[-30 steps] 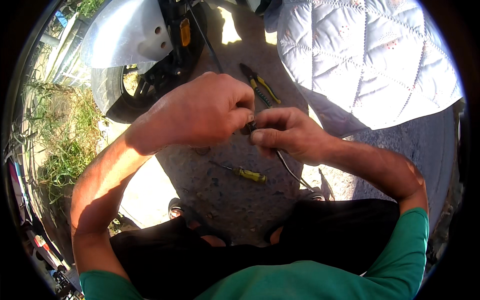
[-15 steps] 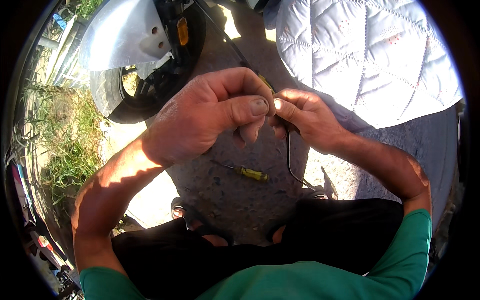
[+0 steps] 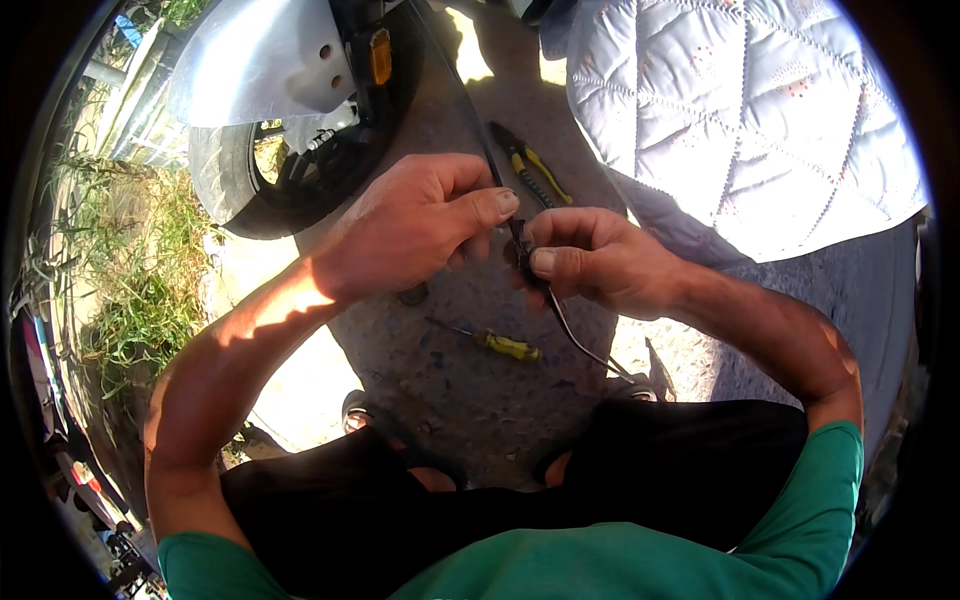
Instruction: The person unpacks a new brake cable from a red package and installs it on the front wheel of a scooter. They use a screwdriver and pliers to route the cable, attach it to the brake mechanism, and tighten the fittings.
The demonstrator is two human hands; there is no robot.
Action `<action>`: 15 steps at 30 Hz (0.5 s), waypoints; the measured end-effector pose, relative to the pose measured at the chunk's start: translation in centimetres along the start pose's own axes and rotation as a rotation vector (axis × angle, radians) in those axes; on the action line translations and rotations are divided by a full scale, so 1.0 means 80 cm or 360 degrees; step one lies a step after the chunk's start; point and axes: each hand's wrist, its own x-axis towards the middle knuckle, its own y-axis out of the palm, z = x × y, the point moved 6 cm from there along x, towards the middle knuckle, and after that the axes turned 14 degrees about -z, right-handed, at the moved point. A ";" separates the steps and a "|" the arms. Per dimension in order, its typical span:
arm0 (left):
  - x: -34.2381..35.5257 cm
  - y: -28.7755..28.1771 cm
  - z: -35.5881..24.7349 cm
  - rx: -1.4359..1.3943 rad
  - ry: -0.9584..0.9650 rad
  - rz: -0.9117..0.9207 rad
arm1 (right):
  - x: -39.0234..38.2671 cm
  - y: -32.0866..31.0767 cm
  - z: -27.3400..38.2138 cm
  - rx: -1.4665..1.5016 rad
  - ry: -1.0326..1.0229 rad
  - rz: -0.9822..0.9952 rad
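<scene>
A thin black cable (image 3: 468, 115) runs down from the wheel to my hands, and its lower length curves on toward my right foot. My left hand (image 3: 425, 215) is closed, thumb against forefinger, pinching the cable from the left. Just below it, my right hand (image 3: 605, 258) grips the cable between thumb and fingers, at a small dark part (image 3: 522, 245) whose shape I cannot make out. Beyond the hands lie pliers (image 3: 538, 172) with yellow-and-black handles. A screwdriver (image 3: 508, 347) with a yellow handle rests on the ground between my feet.
At the upper left stands a wheel (image 3: 225, 185) under a silvery fender (image 3: 260, 65), with an orange reflector (image 3: 381, 57) beside it. A white quilted cover (image 3: 740, 120) fills the upper right. Grass (image 3: 140, 270) grows along the left side.
My hands have moved apart slightly, the right one lower and the left one a little to the left. The pliers and the dark part on the cable now show more fully.
</scene>
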 end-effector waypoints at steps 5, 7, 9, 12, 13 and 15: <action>-0.001 0.001 0.002 -0.0035 0.0049 0.0052 | 0.005 0.011 0.001 0.0007 -0.0054 0.0061; -0.001 0.000 -0.002 0.0055 0.0038 0.0017 | 0.004 0.014 0.007 -0.0115 -0.0132 0.0019; 0.002 0.005 0.000 0.0180 -0.0024 0.0008 | 0.002 0.017 0.014 -0.0269 -0.0196 -0.0070; 0.008 0.012 0.008 0.0439 -0.0127 0.0015 | 0.004 0.024 0.024 -0.0485 -0.0284 -0.0198; 0.009 0.014 0.008 0.0524 -0.0104 0.0021 | 0.006 0.026 0.025 -0.0522 -0.0317 -0.0211; 0.009 0.014 0.008 0.0634 -0.0123 0.0041 | 0.008 0.025 0.026 -0.0707 -0.0322 -0.0297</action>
